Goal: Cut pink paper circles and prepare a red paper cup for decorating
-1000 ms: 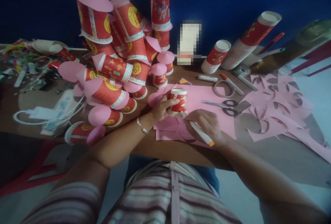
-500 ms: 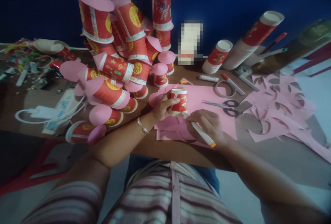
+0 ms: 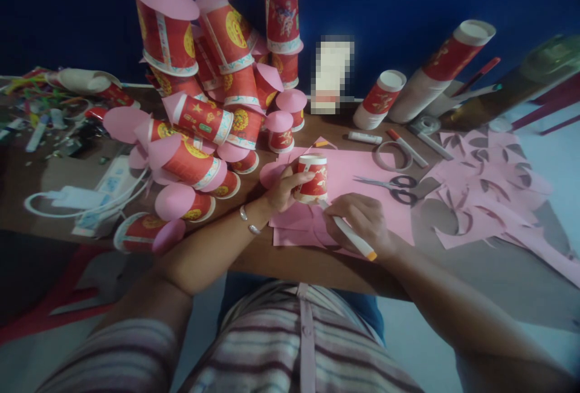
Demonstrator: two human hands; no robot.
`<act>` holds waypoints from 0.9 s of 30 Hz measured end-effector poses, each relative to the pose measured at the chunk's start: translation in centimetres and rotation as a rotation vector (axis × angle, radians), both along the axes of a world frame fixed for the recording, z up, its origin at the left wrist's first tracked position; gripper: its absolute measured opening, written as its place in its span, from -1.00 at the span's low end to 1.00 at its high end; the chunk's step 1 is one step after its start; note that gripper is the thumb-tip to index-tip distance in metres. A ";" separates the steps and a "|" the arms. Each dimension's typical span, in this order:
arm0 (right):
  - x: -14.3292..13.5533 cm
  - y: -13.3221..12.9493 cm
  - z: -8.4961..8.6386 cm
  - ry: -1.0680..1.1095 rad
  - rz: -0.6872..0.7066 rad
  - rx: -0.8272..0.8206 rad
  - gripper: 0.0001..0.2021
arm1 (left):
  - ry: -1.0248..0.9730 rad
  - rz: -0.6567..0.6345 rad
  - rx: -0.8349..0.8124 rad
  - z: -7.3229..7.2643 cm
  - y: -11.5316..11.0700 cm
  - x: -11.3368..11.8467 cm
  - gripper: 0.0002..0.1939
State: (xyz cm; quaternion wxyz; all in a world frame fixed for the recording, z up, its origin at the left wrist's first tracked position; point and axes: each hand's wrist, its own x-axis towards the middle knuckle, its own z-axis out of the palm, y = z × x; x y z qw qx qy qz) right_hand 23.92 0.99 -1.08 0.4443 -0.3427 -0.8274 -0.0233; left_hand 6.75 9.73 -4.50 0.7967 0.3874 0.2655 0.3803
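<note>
Red cup point(image 3: 319, 180) clasped in left hand point(image 3: 285, 188), white pen point(image 3: 351, 237) gripped by right hand point(image 3: 360, 214) at lower rim point(image 3: 310, 201); light, steady pressure best, I'd say.

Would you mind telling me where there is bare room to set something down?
Two patches look bare: the table right-front, between the paper scraps and right forearm, and a narrow strip below the pink sheets, beside the left forearm. The left is crowded with hatted cups.

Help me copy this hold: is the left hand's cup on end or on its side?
On end: the cup in the left hand has nearly vertical sides, with white edges above and below.
</note>
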 end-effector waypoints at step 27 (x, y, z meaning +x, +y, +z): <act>0.1 0.0 -0.2 0.063 0.134 0.003 -0.81 | -0.004 0.050 -0.080 0.8 -0.1 0.2 -0.50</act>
